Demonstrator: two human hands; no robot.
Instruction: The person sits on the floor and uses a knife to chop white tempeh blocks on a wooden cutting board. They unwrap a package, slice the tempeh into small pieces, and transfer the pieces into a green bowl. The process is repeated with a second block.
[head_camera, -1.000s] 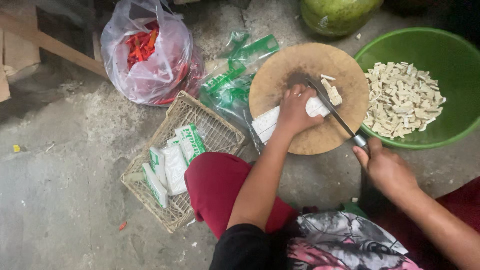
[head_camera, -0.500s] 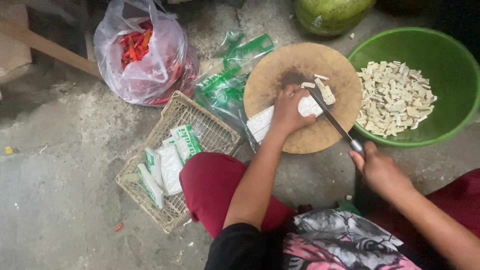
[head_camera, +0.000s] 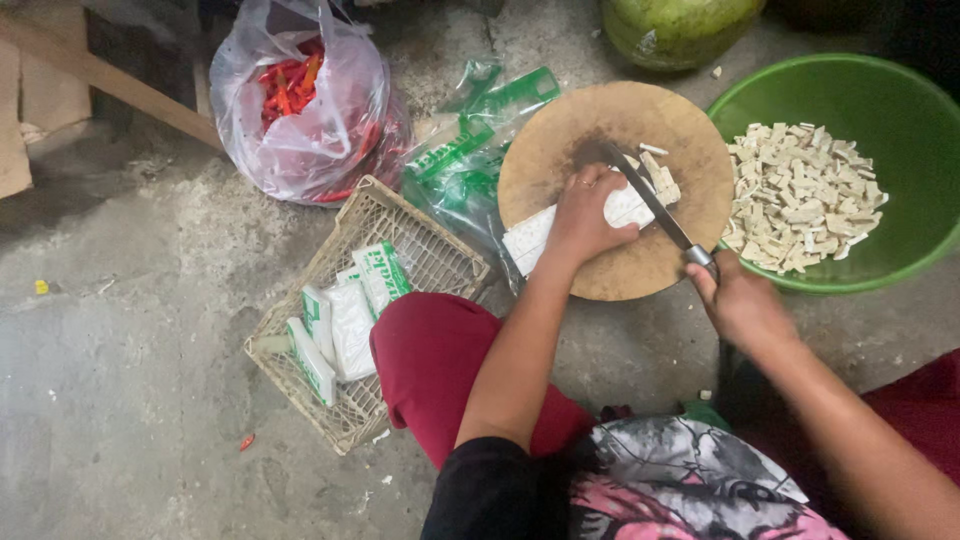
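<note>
I see my left hand pressed flat on a long white block of tofu-like food that lies across the round wooden cutting board; the fingers are curled down over the block and hold it in place. My right hand is closed tight around the handle of a long thin-bladed knife, and the blade goes diagonal up to the left, its edge at the right end of the block, just beside the left fingers. Some small cut pieces lie on the board near the blade. On the right of the board stands a big green plastic basin with many pale cut pieces inside. On the left of the board are clear green-printed plastic wrappers, a shallow woven basket with white and green packets, and a transparent plastic bag of red chillies. A green round thing at the top edge is maybe a coconut; I cannot tell for sure
</note>
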